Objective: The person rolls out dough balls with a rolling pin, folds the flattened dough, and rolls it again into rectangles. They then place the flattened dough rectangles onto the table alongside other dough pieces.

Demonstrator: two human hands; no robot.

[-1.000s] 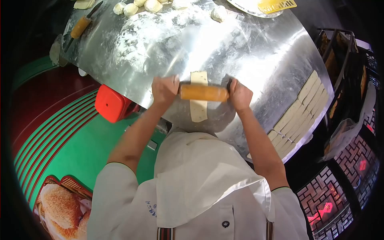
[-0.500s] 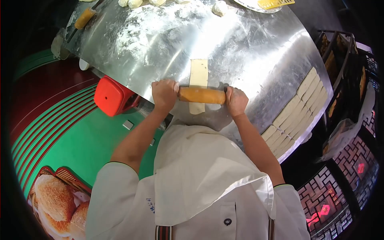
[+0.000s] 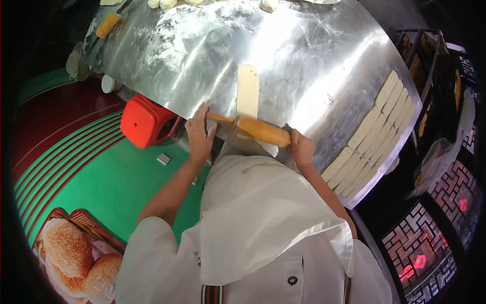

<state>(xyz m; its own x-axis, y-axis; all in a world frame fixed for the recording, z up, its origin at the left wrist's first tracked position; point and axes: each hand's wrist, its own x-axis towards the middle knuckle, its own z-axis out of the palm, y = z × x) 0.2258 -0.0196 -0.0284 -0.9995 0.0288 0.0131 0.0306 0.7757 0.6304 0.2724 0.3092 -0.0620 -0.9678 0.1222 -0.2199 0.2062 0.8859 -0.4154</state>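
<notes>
A wooden rolling pin (image 3: 262, 132) lies tilted across the near end of a long, flat dough strip (image 3: 248, 91) on the metal table (image 3: 304, 66). My right hand (image 3: 302, 148) is wrapped round the pin's right handle. At the other end, my left hand (image 3: 199, 130) has its fingers apart beside the left handle, which shows bare. Part of the strip is hidden under the pin. To the right, several cut dough strips (image 3: 367, 137) lie side by side in rows near the table's edge.
Dough balls (image 3: 269, 5) sit at the far edge, by scattered flour. Another rolling pin (image 3: 108, 25) lies at the far left. A red stool (image 3: 137, 123) stands on the green floor left of the table. A dark rack (image 3: 422, 61) stands at the right.
My left hand has opened and come off the pin's left handle. The pin has tilted, its right end now nearer my body. The view has shifted slightly.
</notes>
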